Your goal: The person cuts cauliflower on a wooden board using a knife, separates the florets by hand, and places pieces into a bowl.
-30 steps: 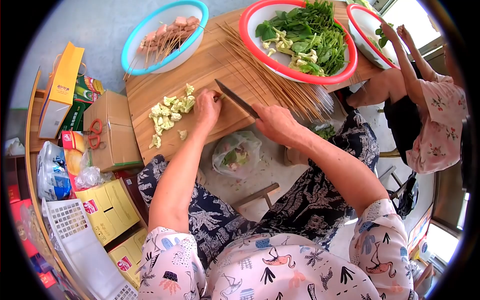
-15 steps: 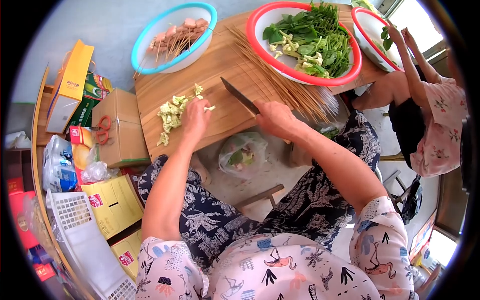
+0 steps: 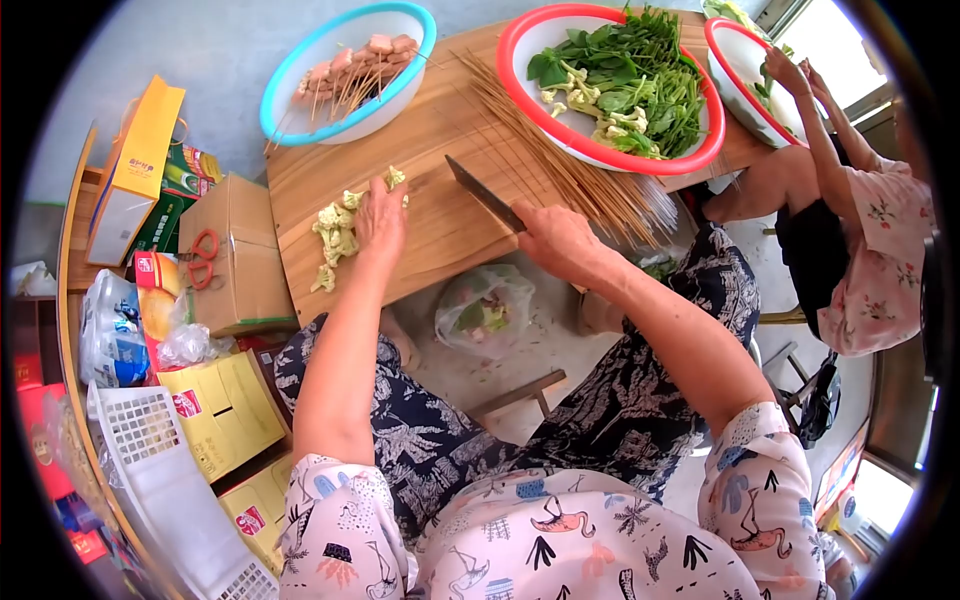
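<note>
Cauliflower pieces [image 3: 335, 238] are gathered on the bench [image 3: 442, 228] at ten o'clock in view, partly covered by the left hand [image 3: 381, 222]; whether its grip is closed cannot be told. A knife [image 3: 482, 192] is clamped in the right hand's grip [image 3: 557, 238], its tip pointed toward ten-thirty.

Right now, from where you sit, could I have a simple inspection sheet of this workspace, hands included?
Surface: wooden table, bare wood between cauliflower and knife.
Job's things: cauliflower in pieces; knife.
Clutter: loose skewers beside the red-rimmed bowl; scissors by the cardboard box.
Hands: left hand at the cauliflower, grip unclear; right hand grips the knife.
Cables: nothing seen.
Surroundings: another person on the right; plastic bag below.
</note>
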Demonstrator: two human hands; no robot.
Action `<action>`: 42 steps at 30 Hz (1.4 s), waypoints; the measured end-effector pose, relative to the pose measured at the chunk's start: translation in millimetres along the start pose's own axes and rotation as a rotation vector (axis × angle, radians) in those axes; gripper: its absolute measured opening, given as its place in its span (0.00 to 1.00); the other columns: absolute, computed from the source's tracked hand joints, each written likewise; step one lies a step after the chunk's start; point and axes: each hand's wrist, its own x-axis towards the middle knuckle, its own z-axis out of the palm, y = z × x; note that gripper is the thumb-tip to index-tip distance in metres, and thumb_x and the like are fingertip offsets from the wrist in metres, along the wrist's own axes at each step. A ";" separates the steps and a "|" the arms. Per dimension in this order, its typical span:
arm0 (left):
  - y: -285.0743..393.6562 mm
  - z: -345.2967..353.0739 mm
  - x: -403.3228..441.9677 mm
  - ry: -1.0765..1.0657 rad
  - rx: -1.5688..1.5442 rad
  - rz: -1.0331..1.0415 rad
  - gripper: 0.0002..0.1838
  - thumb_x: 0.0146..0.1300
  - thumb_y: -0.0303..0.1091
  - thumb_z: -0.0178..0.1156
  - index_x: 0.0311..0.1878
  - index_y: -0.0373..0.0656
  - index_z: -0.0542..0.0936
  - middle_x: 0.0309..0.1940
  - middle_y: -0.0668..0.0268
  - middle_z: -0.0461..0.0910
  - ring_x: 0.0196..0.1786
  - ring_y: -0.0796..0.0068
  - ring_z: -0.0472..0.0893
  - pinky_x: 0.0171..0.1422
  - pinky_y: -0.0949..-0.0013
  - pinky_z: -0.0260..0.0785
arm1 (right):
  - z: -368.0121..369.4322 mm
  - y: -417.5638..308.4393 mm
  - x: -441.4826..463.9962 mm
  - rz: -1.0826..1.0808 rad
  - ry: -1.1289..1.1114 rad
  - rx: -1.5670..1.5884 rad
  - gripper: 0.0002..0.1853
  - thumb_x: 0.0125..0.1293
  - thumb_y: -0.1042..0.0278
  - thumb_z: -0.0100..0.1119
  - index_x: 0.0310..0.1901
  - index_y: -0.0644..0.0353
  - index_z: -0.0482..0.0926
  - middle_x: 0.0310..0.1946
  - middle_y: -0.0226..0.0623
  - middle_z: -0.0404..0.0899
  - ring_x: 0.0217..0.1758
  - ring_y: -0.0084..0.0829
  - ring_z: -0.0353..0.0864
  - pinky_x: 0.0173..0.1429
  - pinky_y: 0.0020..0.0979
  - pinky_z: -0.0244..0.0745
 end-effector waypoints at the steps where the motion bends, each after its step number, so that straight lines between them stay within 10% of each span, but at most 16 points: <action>1: -1.0 0.8 3.5 -0.020 0.010 -0.028 0.21 0.54 0.26 0.69 0.53 0.48 0.80 0.43 0.57 0.72 0.48 0.52 0.78 0.50 0.52 0.72 | -0.2 1.6 0.6 0.005 0.000 0.000 0.10 0.62 0.68 0.49 0.41 0.64 0.74 0.32 0.55 0.82 0.40 0.56 0.82 0.45 0.53 0.75; 12: 16.9 19.6 20.4 -0.098 -0.924 -0.613 0.12 0.54 0.37 0.69 0.38 0.44 0.79 0.22 0.63 0.80 0.26 0.63 0.81 0.36 0.59 0.72 | -7.2 2.8 0.7 0.016 0.029 0.036 0.09 0.62 0.70 0.49 0.41 0.64 0.74 0.30 0.55 0.82 0.38 0.58 0.81 0.45 0.53 0.75; 14: 12.1 30.2 16.1 -0.022 -0.603 -0.342 0.14 0.56 0.44 0.69 0.30 0.44 0.80 0.23 0.63 0.82 0.27 0.62 0.81 0.36 0.59 0.71 | -8.8 2.0 -0.6 0.032 0.009 0.041 0.09 0.62 0.70 0.49 0.41 0.65 0.74 0.30 0.56 0.82 0.39 0.58 0.81 0.45 0.53 0.75; 21: 22.2 16.9 15.2 -0.101 -0.391 -0.404 0.15 0.59 0.48 0.66 0.32 0.46 0.83 0.22 0.61 0.82 0.30 0.57 0.82 0.38 0.58 0.71 | -5.6 4.1 -3.7 0.017 -0.004 0.027 0.10 0.62 0.70 0.48 0.42 0.65 0.74 0.31 0.57 0.82 0.40 0.58 0.82 0.47 0.52 0.75; 32: 14.9 14.5 2.8 -0.083 -0.494 0.238 0.21 0.53 0.18 0.58 0.52 0.46 0.80 0.53 0.61 0.77 0.56 0.57 0.78 0.59 0.60 0.72 | -3.3 12.8 -2.2 0.017 0.002 0.017 0.11 0.62 0.69 0.49 0.42 0.65 0.75 0.31 0.56 0.82 0.40 0.57 0.82 0.46 0.53 0.75; 42: 20.1 17.0 -7.6 -0.082 -0.427 0.165 0.18 0.53 0.23 0.63 0.49 0.42 0.79 0.50 0.57 0.77 0.50 0.57 0.80 0.53 0.59 0.73 | -5.6 13.4 -6.5 -0.010 0.042 0.058 0.11 0.61 0.69 0.50 0.41 0.66 0.75 0.31 0.56 0.82 0.40 0.57 0.82 0.45 0.54 0.75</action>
